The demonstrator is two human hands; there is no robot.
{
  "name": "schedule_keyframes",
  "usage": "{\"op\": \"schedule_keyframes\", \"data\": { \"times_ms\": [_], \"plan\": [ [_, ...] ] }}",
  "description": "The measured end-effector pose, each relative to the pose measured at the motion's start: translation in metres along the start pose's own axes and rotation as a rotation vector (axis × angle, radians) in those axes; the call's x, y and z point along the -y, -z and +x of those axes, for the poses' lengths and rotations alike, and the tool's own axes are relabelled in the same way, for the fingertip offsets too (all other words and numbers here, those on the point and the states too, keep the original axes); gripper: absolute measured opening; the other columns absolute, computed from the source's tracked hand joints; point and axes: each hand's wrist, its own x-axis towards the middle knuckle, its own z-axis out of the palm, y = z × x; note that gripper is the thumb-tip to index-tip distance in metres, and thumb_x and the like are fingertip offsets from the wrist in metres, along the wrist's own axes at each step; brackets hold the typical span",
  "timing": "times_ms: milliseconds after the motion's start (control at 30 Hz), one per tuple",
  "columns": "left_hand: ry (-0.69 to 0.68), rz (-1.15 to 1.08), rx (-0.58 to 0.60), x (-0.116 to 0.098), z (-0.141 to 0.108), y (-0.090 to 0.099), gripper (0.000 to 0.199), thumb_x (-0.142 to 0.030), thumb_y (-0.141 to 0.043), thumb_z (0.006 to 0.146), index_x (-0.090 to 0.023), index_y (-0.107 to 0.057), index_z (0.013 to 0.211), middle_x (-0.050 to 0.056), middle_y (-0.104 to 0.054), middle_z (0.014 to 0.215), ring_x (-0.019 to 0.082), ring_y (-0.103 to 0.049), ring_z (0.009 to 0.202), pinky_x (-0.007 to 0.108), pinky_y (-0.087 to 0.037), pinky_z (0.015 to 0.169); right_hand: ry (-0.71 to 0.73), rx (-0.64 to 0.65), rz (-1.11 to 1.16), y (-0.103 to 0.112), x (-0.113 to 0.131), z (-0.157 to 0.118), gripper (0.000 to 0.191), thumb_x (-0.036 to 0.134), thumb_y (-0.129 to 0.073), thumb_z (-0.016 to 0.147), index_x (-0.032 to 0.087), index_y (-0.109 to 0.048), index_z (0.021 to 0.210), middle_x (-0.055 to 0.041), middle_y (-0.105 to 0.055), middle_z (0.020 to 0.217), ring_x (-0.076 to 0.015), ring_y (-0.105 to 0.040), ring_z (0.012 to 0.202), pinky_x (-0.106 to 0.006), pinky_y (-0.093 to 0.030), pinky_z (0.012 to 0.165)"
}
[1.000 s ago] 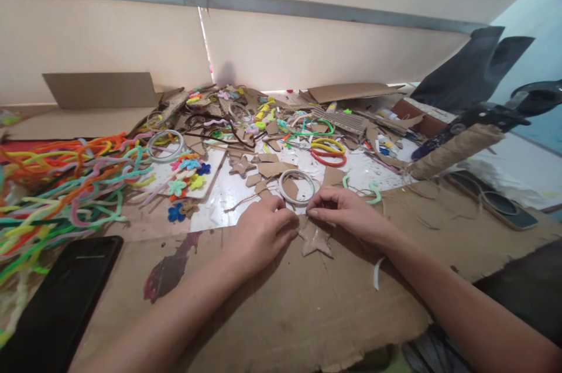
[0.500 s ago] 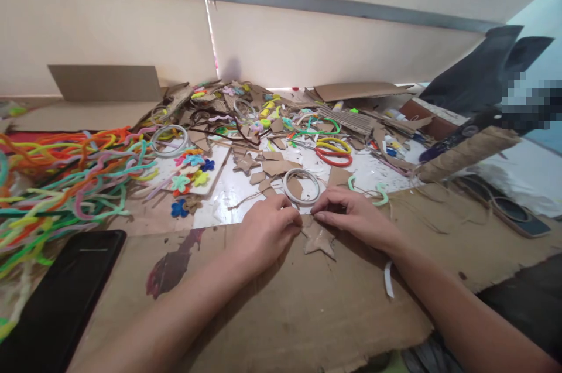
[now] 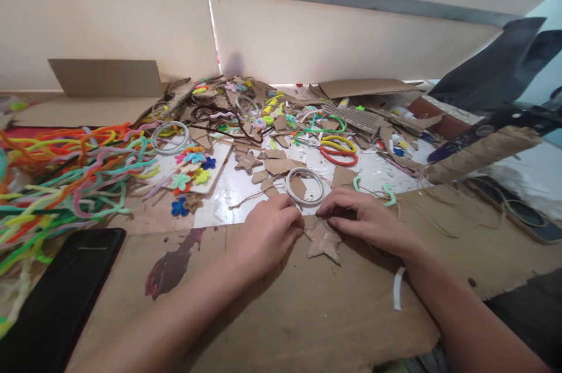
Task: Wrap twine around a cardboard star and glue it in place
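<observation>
A small brown cardboard star [image 3: 324, 240] lies on the cardboard sheet [image 3: 263, 308] in front of me. My left hand [image 3: 273, 229] is closed at its upper left point, fingers curled and pressed together; the fingertips are partly hidden. From the other side, my right hand [image 3: 360, 219] pinches the star's upper edge between thumb and fingers. Just beyond both hands is a silvery ring [image 3: 305, 186], seemingly a tape roll or bangle, lying over cardboard scraps. A second cardboard star [image 3: 248, 162] rests farther back on the white surface.
Pipe cleaners [image 3: 83, 174] heap up at the left beside a black phone [image 3: 65, 297]. Felt-like flowers [image 3: 193, 171] sit near another ring [image 3: 170, 137]. Scissors with red and yellow handles [image 3: 338, 150] lie behind. A brown roll [image 3: 483, 153] and second phone [image 3: 518, 209] are at the right.
The view has shifted slightly, so the star and right hand appear a little farther right. Both hands remain at the star, with the right fingers slightly readjusted.
</observation>
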Motion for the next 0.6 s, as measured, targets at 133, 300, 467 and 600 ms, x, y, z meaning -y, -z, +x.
{"op": "schedule_keyframes", "data": {
  "times_ms": [133,300,467,600],
  "plan": [
    [-0.001,-0.037,-0.006,0.0004,0.0003,-0.0011,0.015,-0.008,-0.061,0.085,-0.019,-0.071,0.083,0.004,-0.066,0.096,0.021,-0.063,0.092,0.032,-0.049,0.079,-0.003,0.004,-0.001,-0.0004,-0.0005,-0.0003,0.012,0.025,-0.065,0.086,0.024,-0.074,0.093,-0.0050,-0.072,0.095,-0.0231,-0.064,0.092,-0.035,-0.047,0.082],
    [-0.011,-0.059,-0.011,0.0011,0.0002,-0.0031,0.016,-0.008,-0.060,0.085,-0.019,-0.070,0.082,0.004,-0.066,0.095,0.020,-0.062,0.092,0.031,-0.049,0.080,0.011,0.019,0.027,-0.0018,0.0002,-0.0016,0.018,0.020,-0.064,0.086,0.025,-0.074,0.100,-0.0053,-0.071,0.104,-0.0235,-0.063,0.099,-0.035,-0.048,0.085],
    [-0.021,-0.063,-0.016,0.0022,-0.0002,-0.0042,0.015,-0.008,-0.060,0.086,-0.019,-0.070,0.083,0.004,-0.066,0.095,0.020,-0.062,0.091,0.031,-0.049,0.080,0.022,0.047,0.038,-0.0027,0.0008,-0.0018,0.017,0.021,-0.063,0.087,0.027,-0.074,0.098,-0.0058,-0.069,0.106,-0.0244,-0.062,0.101,-0.036,-0.048,0.087],
    [-0.019,-0.052,-0.013,0.0022,0.0003,-0.0041,0.014,-0.009,-0.060,0.086,-0.018,-0.070,0.082,0.004,-0.066,0.094,0.020,-0.062,0.092,0.031,-0.049,0.079,0.010,0.044,0.050,-0.0024,0.0003,-0.0017,0.015,0.032,-0.062,0.092,0.024,-0.071,0.084,-0.0064,-0.068,0.100,-0.0244,-0.062,0.096,-0.037,-0.047,0.085]
  ]
}}
